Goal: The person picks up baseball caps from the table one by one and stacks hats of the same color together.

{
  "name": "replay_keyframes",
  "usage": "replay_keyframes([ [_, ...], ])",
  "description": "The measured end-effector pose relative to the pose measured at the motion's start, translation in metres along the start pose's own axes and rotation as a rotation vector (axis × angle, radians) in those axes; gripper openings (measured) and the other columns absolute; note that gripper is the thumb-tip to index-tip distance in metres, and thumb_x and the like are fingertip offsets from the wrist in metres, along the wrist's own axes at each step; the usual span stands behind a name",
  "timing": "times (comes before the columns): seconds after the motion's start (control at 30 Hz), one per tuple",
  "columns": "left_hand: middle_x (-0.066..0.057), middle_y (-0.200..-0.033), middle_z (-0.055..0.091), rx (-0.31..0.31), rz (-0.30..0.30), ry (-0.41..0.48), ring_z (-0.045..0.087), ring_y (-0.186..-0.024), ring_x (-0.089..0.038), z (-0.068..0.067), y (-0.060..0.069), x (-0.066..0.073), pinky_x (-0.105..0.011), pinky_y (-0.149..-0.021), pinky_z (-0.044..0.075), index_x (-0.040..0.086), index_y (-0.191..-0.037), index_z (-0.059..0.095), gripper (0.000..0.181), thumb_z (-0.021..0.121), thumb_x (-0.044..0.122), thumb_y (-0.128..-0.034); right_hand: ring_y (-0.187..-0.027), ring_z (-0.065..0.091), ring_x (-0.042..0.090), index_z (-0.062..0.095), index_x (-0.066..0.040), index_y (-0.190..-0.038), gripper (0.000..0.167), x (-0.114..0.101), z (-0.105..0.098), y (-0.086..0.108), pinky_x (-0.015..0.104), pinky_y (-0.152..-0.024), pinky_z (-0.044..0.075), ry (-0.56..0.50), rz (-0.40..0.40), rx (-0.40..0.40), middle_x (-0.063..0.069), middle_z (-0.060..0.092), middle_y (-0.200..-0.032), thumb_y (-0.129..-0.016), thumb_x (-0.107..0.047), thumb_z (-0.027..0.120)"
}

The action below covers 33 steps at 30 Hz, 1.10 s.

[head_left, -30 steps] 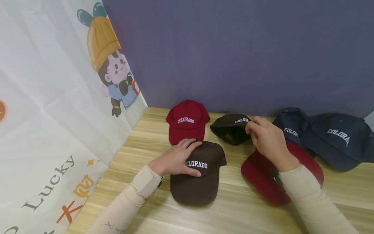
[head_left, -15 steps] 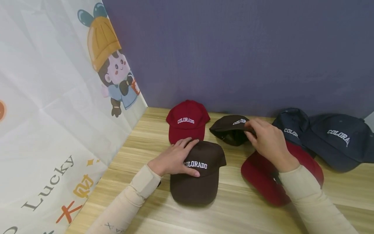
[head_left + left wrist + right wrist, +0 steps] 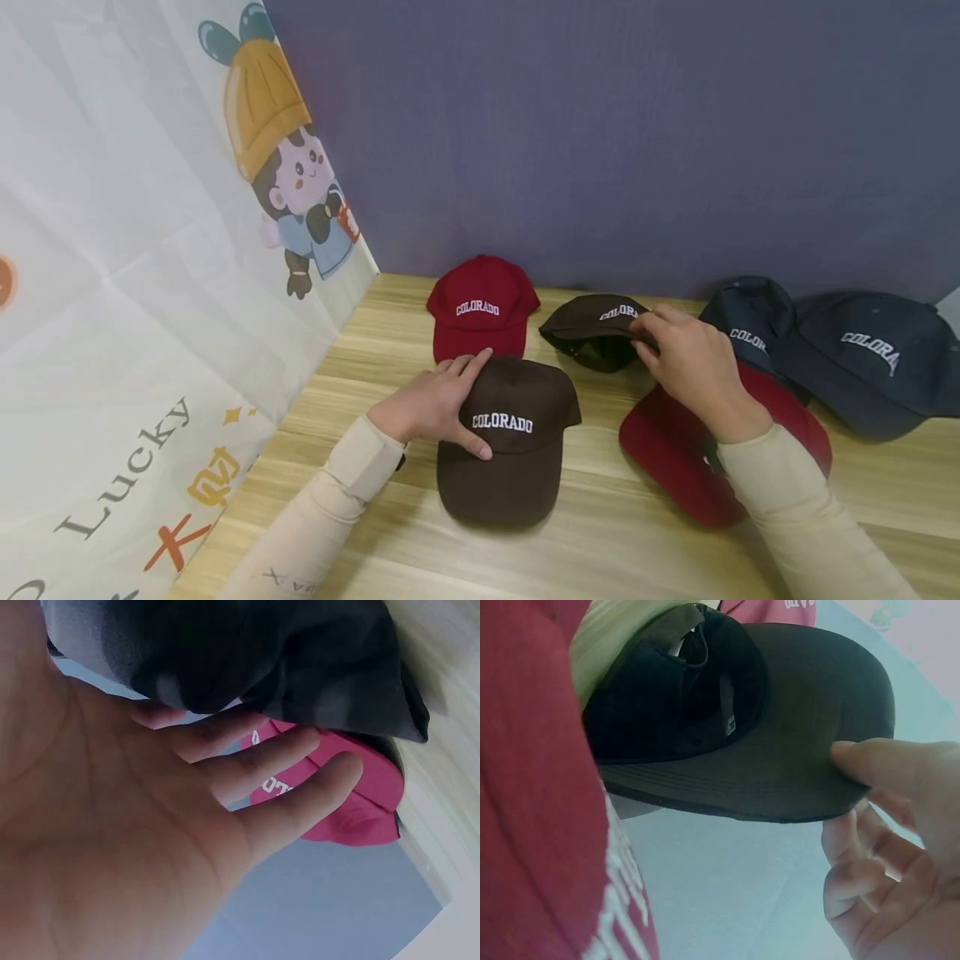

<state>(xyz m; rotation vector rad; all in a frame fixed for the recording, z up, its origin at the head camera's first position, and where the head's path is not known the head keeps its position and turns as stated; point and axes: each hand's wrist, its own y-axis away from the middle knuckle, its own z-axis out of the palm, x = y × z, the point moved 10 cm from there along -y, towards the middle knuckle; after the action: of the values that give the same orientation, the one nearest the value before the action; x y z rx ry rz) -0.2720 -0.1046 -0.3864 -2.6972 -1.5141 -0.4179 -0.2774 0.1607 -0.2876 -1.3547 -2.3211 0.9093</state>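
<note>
Left grip (image 3: 433,406) spread by brown cap (image 3: 517,446) (gap rightward); right grip (image 3: 693,362) pinching another's brim (image 3: 810,754).

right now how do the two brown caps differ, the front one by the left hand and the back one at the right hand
The front brown cap sits crown up; the back brown cap is tipped, its hollow inside showing.

The front cap has the left hand at its side; the back cap's brim is pinched by the right hand.

COLORADO reads whole on the front cap, but is partly hidden on the back cap.

Both are brown with white lettering.
</note>
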Motion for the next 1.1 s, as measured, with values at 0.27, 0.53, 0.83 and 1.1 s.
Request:
replay_keyframes([
  [0.27, -0.015, -0.154, 0.043, 0.046, 0.025, -0.008, 0.044, -0.142, -0.034, -0.001, -0.005, -0.001, -0.051, -0.114, 0.042, 0.013, -0.164, 0.018, 0.132, 0.085, 0.070, -0.0657, -0.062, 0.064, 0.029, 0.073, -0.012, -0.090, 0.019, -0.003, -0.007, 0.000, 0.046, -0.043, 0.046, 0.019, -0.039, 0.067, 0.004, 0.066, -0.085, -0.078, -0.002, 0.083],
  [0.53, -0.015, -0.155, 0.042, 0.090, 0.070, 0.019, 0.045, -0.141, -0.033, -0.005, -0.004, 0.003, -0.050, -0.113, 0.043, 0.013, -0.163, 0.022, 0.126, 0.088, 0.062, -0.0681, -0.070, 0.065, 0.027, 0.075, -0.010, -0.088, 0.014, -0.012, -0.020, -0.002, 0.045, -0.044, 0.048, 0.032, -0.069, 0.142, 0.005, 0.065, -0.084, -0.079, -0.001, 0.082],
  [0.83, -0.015, -0.150, 0.047, 0.102, 0.099, 0.012, 0.048, -0.138, -0.033, -0.009, -0.003, 0.004, -0.051, -0.112, 0.044, 0.012, -0.162, 0.026, 0.122, 0.090, 0.059, -0.0682, -0.071, 0.063, 0.028, 0.074, -0.009, -0.088, 0.011, -0.014, -0.029, -0.002, 0.046, -0.046, 0.048, 0.023, -0.068, 0.194, 0.006, 0.066, -0.085, -0.082, -0.001, 0.080],
  [1.1, -0.012, -0.152, 0.046, 0.067, 0.078, 0.015, 0.049, -0.138, -0.031, -0.009, -0.002, 0.000, -0.051, -0.111, 0.045, 0.018, -0.163, 0.024, 0.123, 0.090, 0.059, -0.0677, -0.076, 0.065, 0.029, 0.074, -0.009, -0.089, 0.009, -0.014, -0.034, -0.003, 0.049, -0.051, 0.050, 0.008, -0.054, 0.240, 0.007, 0.067, -0.086, -0.084, -0.002, 0.077],
])
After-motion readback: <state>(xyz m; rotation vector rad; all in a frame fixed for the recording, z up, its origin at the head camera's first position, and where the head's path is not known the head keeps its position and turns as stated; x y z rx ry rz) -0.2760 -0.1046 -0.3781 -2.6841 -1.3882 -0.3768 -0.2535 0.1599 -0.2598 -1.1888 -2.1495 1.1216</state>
